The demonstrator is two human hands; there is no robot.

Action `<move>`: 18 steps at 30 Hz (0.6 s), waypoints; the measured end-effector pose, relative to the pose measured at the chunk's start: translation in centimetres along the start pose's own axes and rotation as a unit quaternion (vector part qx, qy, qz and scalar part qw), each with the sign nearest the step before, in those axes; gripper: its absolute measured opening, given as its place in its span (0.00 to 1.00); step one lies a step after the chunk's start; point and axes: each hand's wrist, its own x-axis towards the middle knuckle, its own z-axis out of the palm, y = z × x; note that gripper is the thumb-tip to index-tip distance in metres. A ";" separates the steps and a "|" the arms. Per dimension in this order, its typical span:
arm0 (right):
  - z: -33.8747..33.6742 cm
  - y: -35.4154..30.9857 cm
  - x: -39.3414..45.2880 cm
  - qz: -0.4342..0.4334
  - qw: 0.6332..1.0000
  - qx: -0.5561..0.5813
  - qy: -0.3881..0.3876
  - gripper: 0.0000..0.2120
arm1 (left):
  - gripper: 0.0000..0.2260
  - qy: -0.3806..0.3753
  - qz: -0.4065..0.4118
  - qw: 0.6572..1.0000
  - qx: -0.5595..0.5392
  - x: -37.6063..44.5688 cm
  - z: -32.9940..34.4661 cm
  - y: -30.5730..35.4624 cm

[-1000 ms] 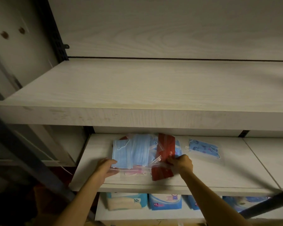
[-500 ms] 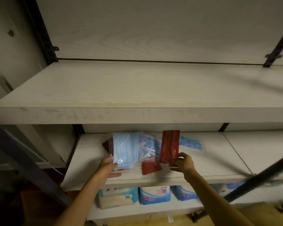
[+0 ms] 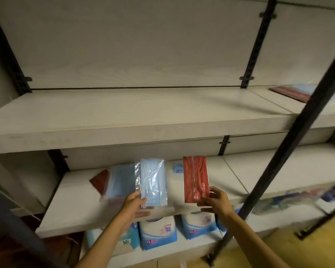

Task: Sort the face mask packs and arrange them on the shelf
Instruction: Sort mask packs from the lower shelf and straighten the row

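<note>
- Holding 1 blue mask pack [image 3: 154, 182] upright in front of the middle shelf [image 3: 70, 215]: left hand [image 3: 134, 205], thumb and fingers pinching the pack's lower edge, clear wrapper visible on its left side.
- Right hand [image 3: 216, 203] pinches the lower right corner of 1 red mask pack [image 3: 196, 178], also upright, right of the blue pack and apart from it.
- Lying on the middle shelf, left of the blue pack: a loose pile of packs [image 3: 116, 183], blue on top, 1 red corner showing at the pile's left.
- Below the middle shelf: blue-and-white "XL" packages [image 3: 158, 235] in a row.
- Above it, far right on the upper shelf [image 3: 124, 120]: flat red and blue packs [image 3: 296, 92], blurred.
</note>
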 end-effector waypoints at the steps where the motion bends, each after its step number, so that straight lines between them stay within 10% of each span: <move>1: -1.2 0.1 -0.7 -0.003 1.000 0.005 -0.004 0.08 | 0.12 -0.006 0.010 1.000 0.002 -0.8 1.5 -0.1; 18: -28.0 0.0 -11.9 -0.105 0.994 0.032 0.001 0.07 | 0.14 -0.056 0.150 0.986 0.037 -13.6 30.3 -4.6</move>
